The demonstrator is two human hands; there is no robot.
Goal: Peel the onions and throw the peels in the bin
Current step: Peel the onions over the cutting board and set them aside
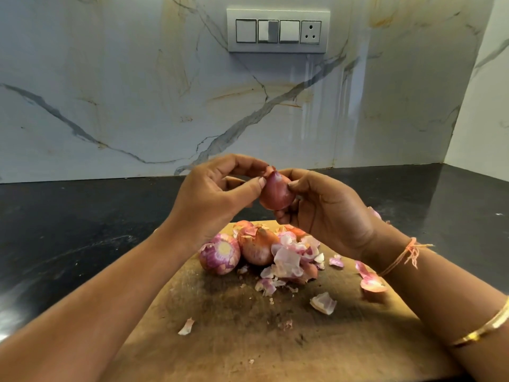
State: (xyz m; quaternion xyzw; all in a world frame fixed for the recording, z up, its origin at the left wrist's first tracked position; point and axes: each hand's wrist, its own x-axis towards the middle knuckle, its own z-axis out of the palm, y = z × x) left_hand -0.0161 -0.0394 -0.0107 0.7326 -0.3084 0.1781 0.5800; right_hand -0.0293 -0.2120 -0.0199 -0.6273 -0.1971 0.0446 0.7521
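Observation:
A small red onion is held in the air above the wooden chopping board. My right hand cups it from the right with curled fingers. My left hand pinches the skin at the onion's tip between thumb and forefinger. On the board's far end lie a cut onion with its pale rings showing and a whole unpeeled onion. A heap of pink and white peels lies beside them. No bin is in view.
Loose peel scraps lie scattered over the board, with one near its right edge. The board sits on a dark stone counter. A marble backsplash with a switch panel rises behind, and a side wall closes the right corner.

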